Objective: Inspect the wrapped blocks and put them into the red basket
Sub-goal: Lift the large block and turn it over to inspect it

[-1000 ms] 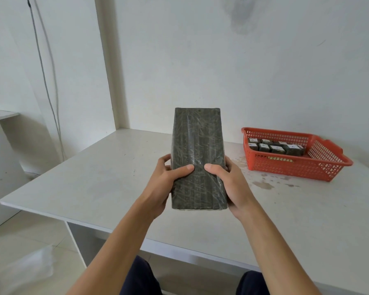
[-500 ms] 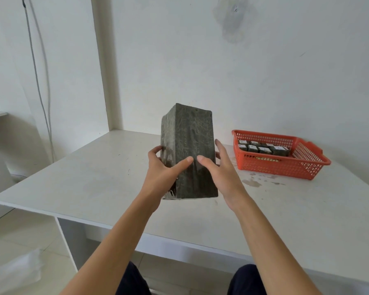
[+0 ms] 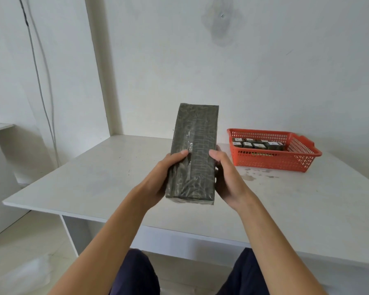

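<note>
turning back round now, the wrapped block [image 3: 192,154] is showing its broad face to the camera again, where half a second ago it was angled to show a narrow side. the right hand [image 3: 228,177], lying flat against it back then, is closing round it. both hands are working the lower half of the block. the left hand [image 3: 158,179] is keeping its grip clamped on the left edge, thumb pressing on the front face, fingers hidden behind. the right hand's grip is clamping the right edge the same way, thumb on the front, fingers curling round the back. the block is being held up on end over the table [image 3: 94,182], its top leaning slightly to the right. it is looking dark grey-green under clear film, with a shiny seam running down its length. off to the right, well apart from the hands, the red basket [image 3: 273,162] is sitting on the table near the wall [image 3: 285,81]. several smaller blocks [image 3: 258,145] with pale labels on top are lying packed together inside it. brownish stains [image 3: 249,177] are showing on the table just in front of the basket. over on the left a thin cable [image 3: 41,81] is hanging down the wall. dark trouser knees [image 3: 136,271] are poking out below the table's near edge.
</note>
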